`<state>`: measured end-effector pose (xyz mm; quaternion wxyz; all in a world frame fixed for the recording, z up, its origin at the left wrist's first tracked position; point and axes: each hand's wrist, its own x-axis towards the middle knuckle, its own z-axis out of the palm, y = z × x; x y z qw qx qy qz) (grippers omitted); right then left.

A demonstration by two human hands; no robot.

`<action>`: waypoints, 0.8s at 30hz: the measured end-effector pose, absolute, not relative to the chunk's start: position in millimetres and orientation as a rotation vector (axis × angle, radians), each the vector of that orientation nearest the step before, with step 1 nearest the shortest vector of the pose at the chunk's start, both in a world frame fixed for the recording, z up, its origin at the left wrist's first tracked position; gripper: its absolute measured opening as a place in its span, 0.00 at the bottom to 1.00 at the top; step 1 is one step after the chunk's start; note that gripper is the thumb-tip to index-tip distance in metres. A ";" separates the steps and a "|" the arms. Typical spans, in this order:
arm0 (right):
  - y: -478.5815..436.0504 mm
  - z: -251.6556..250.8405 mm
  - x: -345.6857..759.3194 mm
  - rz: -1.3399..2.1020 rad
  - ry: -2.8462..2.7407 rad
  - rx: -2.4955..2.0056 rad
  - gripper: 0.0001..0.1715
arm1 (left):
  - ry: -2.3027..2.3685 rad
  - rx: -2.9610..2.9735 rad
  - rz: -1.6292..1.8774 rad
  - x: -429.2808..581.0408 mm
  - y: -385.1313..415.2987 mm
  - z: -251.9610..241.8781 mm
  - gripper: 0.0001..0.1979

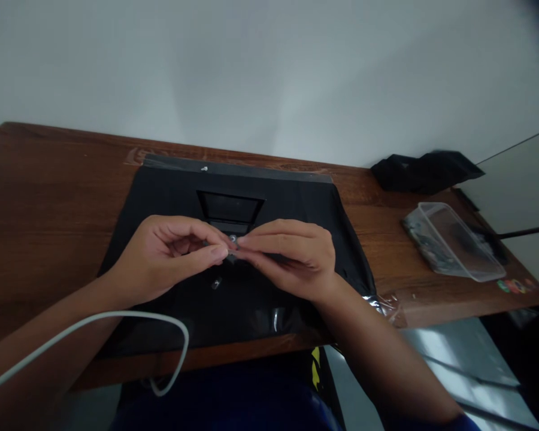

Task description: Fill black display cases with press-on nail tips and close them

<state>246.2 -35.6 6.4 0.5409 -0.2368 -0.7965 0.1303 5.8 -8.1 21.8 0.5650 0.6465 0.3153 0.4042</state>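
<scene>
My left hand (175, 256) and my right hand (296, 254) meet fingertip to fingertip above a black sheet (161, 191). Both are closed in a pinch around a small silvery part (233, 239), mostly covered by the fingers; its exact kind cannot be made out. Just behind the fingers lies a dark rectangular piece (231, 208) like a shallow tray or an open lid, its near part hidden by my hands. Nearer to me, a small shiny piece (216, 282) rests on the sheet.
A clear plastic container (458, 239) with small items stands on the wooden table (49, 197) at right. Black folded material (426, 172) lies behind it against the wall. A white cable (117, 313) loops over my left forearm. A tiny white bit (204, 169) sits on the sheet's taped far edge.
</scene>
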 end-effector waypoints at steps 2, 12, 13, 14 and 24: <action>-35.2 3.0 243.7 0.280 -1.869 -0.549 0.09 | 0.756 1.491 0.938 5.9 -7.4 21.9 0.08; -33.4 -5.0 240.9 0.268 -1.890 -0.525 0.05 | 0.800 1.485 0.780 7.0 -5.0 24.6 0.05; -33.6 -4.5 240.5 0.262 -1.887 -0.523 0.06 | 0.795 1.482 0.763 7.2 -5.1 24.1 0.05; -33.8 -3.9 240.1 0.247 -1.881 -0.525 0.06 | 0.788 1.476 0.743 7.4 -5.2 23.4 0.05; -37.0 0.4 239.4 0.012 -1.883 -0.595 0.04 | 0.780 1.456 0.694 8.0 -4.8 19.0 0.07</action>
